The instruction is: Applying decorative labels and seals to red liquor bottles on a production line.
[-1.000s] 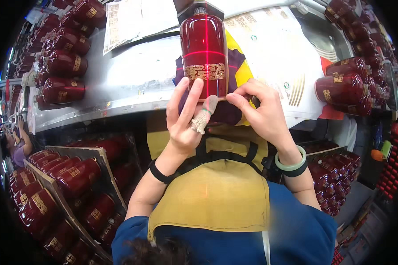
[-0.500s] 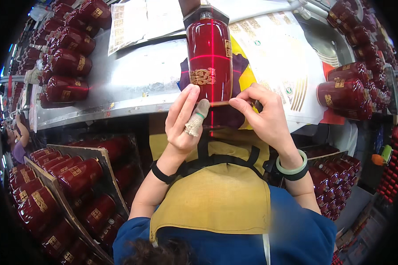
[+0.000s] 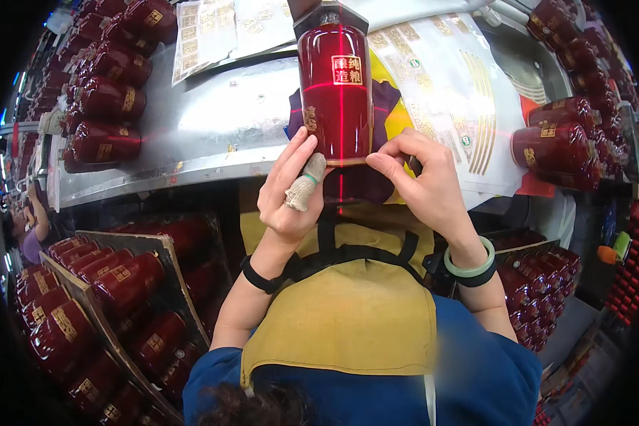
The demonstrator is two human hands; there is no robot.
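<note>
A glossy dark red bottle [image 3: 336, 106] lies on its side in front of me, its neck pointing away. A square gold emblem faces up, and a gold ornament shows at its left edge. Red laser lines cross it. My left hand [image 3: 292, 181] grips the left side near the base; one finger wears a cloth finger cover [image 3: 305, 186] with a green band. Beside the base's right corner, my right hand [image 3: 422, 174] has thumb and forefinger pinched, what is between them too small to tell. A thin gold line runs along the base edge. Dark purple cloth [image 3: 385, 113] lies beneath the bottle.
Sheets of gold stickers [image 3: 454, 92] lie to the right, more sticker sheets [image 3: 206, 35] at the back left. Red bottles [image 3: 106, 142] line the metal table [image 3: 192, 121] at left; others [image 3: 557, 156] stand at right. Crates of bottles [image 3: 131, 280] flank me below. A dark bracket [image 3: 330, 15] meets the neck.
The bottle has rolled leftward: the square emblem has come from the right edge to the top, and the gold ornament has moved to the left edge. My left hand has shifted slightly left.
</note>
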